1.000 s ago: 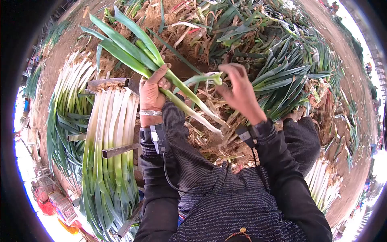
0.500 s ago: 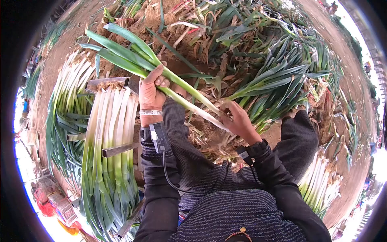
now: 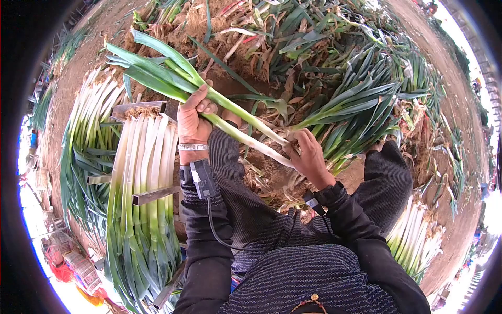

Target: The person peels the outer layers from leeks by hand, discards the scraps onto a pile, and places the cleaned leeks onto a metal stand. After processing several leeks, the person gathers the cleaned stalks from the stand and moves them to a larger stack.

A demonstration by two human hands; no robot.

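Two leeks (image 3: 243, 114) lie slantwise in front of me, green leaves at upper left and white ends at lower right. My left hand (image 3: 194, 118) is wrapped round their stalks just below the leaves. At the white ends, my right hand (image 3: 309, 158) has its fingers bent and pressed together by the root end of the upper leek; the fingertips are partly hidden. Left of my left arm, a row of leeks (image 3: 146, 172) rests in a metal frame (image 3: 157, 194), roots up and leaves hanging down.
More leeks (image 3: 94, 112) are stacked at the far left. A leafy leek pile (image 3: 361, 104) lies right of my right hand. Trimmed leaves and roots (image 3: 266, 47) cover the ground ahead. Another bunch (image 3: 415, 235) lies at the lower right, beyond my knee (image 3: 387, 180).
Both hands and the two leeks have shifted slightly to the left. The grip of my left hand looks the same.
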